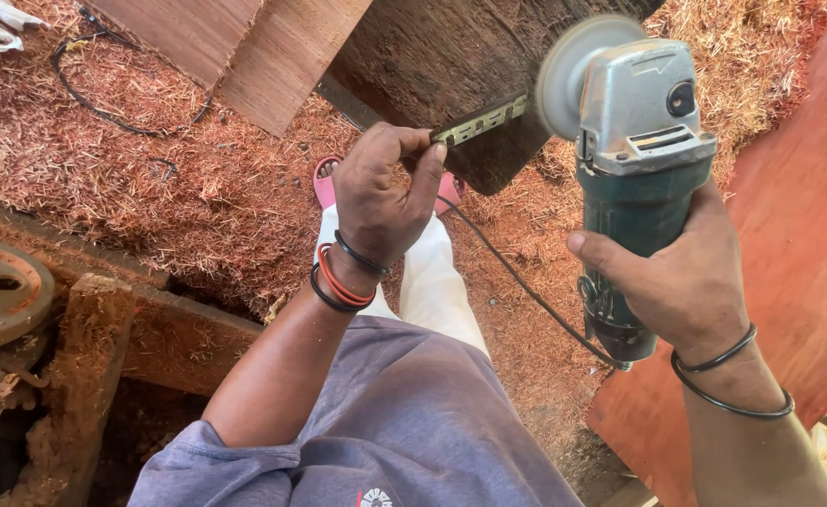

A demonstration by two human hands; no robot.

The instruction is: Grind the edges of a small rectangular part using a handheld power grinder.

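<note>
Gripping angle grinder (pixel 634 169) in right hand (pixel 681 282), left hand (pixel 381 202) pinching metal hinge (pixel 481 121)

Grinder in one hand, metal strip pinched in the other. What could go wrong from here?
1. The left hand pinches the metal hinge strip bare-fingered, close to the grinder's disc; a slip could likely reach the fingers.
2. The right hand holds the angle grinder alone, so a kick may twist it.
3. The power cord trails past the leg over wood shavings; snagging looks possible, and sparks could perhaps ignite them.
</note>
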